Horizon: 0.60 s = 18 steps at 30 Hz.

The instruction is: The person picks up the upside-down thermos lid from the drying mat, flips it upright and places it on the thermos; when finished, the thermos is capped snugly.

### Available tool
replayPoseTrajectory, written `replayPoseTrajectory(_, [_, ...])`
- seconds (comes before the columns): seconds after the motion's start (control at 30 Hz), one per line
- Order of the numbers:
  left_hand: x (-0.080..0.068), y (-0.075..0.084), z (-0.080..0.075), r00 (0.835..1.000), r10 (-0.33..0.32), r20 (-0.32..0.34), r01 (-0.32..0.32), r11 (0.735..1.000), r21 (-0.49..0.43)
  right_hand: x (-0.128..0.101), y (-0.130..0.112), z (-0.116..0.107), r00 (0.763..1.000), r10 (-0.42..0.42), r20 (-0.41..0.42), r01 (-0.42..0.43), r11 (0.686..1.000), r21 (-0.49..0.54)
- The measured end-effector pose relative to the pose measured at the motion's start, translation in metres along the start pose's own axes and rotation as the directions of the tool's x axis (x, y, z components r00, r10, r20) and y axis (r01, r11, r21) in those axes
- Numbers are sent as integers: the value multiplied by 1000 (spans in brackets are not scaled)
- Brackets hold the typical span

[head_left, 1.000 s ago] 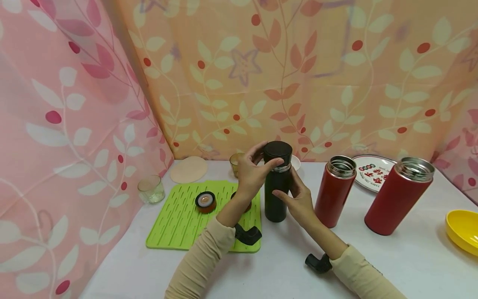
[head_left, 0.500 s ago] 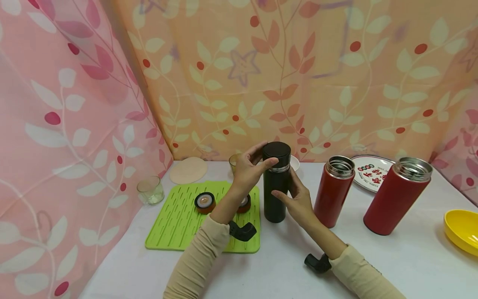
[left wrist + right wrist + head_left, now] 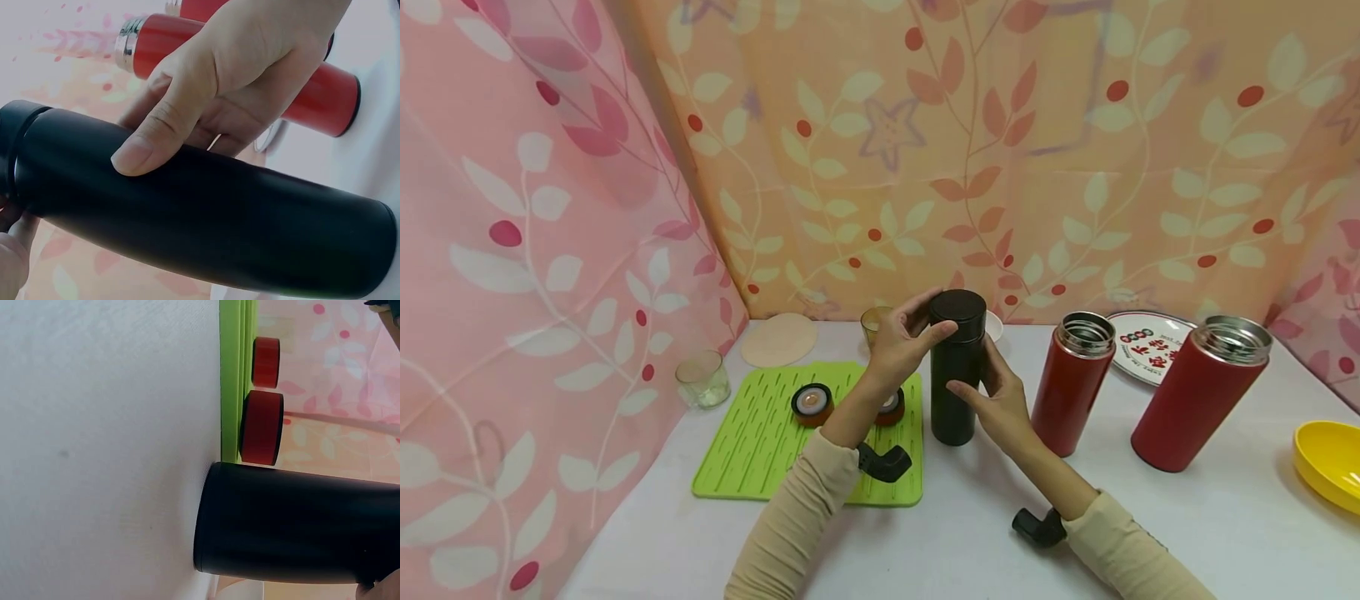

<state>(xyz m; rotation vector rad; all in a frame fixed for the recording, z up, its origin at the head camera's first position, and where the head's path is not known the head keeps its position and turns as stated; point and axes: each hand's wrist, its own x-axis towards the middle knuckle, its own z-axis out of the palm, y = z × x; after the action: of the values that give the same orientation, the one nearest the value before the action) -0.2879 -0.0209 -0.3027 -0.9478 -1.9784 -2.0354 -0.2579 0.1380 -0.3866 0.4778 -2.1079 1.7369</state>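
Note:
A black flask (image 3: 951,417) stands upright on the white table (image 3: 970,533), just right of the green mat (image 3: 760,442). My left hand (image 3: 904,343) grips its black lid (image 3: 958,307) from the left, thumb and fingers curled round it. The lid sits flush on the body, with no silver ring showing. My right hand (image 3: 992,398) holds the flask's body from the right. In the left wrist view the right hand (image 3: 219,81) wraps the black flask (image 3: 206,219). The right wrist view shows the flask's base (image 3: 294,525) on the table.
Two open red flasks (image 3: 1070,387) (image 3: 1195,400) stand to the right, before a printed plate (image 3: 1150,346). A yellow bowl (image 3: 1330,462) is at the right edge. Two red lids (image 3: 812,406) (image 3: 891,408) lie on the mat. A glass (image 3: 702,380) and a round coaster (image 3: 778,340) sit left.
The lid has come down onto the flask's body: the silver ring seen under it before is now covered. Both hands stay on the flask.

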Motion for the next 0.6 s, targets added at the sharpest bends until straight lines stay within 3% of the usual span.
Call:
replayPoseTrajectory(0.2, [-1,-5,3,999,51,6,-51,999,3,0,-1,0,999,47,6,-47,999,-2])
replayPoseTrajectory(0.5, [2,-7,17,992,72,-108,-64,995,72,-3,-30,-1,998,52,20,-52,999,-7])
replayPoseTrajectory(0.6, [-1,4,20,991,53,-124,-44,996,75,-4,-31,0,997,70,15,-70,998,-6])
